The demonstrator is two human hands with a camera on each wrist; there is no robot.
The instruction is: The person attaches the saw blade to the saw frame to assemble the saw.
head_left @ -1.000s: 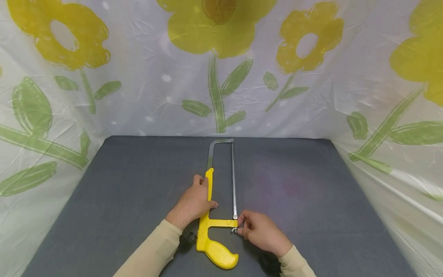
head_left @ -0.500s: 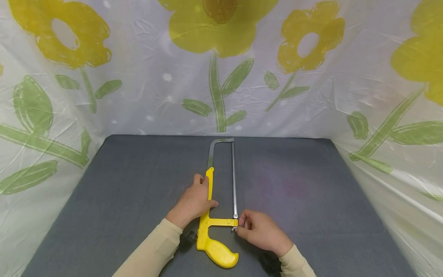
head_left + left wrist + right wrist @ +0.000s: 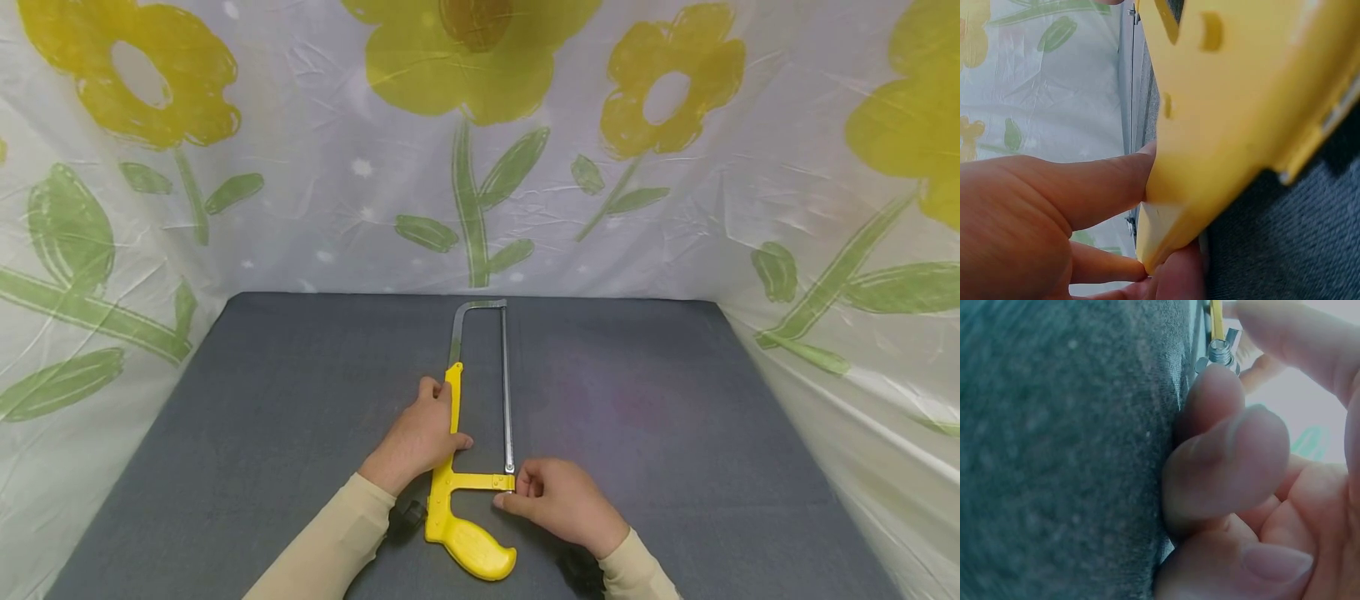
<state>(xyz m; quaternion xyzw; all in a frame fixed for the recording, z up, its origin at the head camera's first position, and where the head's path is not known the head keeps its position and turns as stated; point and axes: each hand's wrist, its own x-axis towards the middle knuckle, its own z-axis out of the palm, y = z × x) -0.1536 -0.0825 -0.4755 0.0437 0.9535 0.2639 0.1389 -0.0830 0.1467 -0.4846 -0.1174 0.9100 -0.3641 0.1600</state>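
Note:
A hacksaw (image 3: pixel 480 552) with a yellow handle and frame lies on the dark grey cloth, its silver front bow pointing away. Its metal blade bar (image 3: pixel 507 383) runs along the right side. My left hand (image 3: pixel 417 437) grips the yellow spine, thumb over the top and fingers on the outer side; the left wrist view shows this yellow frame (image 3: pixel 1222 119) close up. At the near end of the blade, my right hand (image 3: pixel 570 504) pinches at a small wing nut (image 3: pixel 1220 352) on a threaded end. Thumb and curled fingers partly hide it in the head view.
Dark grey cloth (image 3: pixel 300 358) covers the table. A white curtain (image 3: pixel 315 208) printed with yellow flowers hangs behind and along both sides. Black wrist devices, one of them a left wrist camera (image 3: pixel 408 517), sit beneath the forearms.
My right thumb has moved left across the wing nut, now covering it. The left hand and the hacksaw stay in place.

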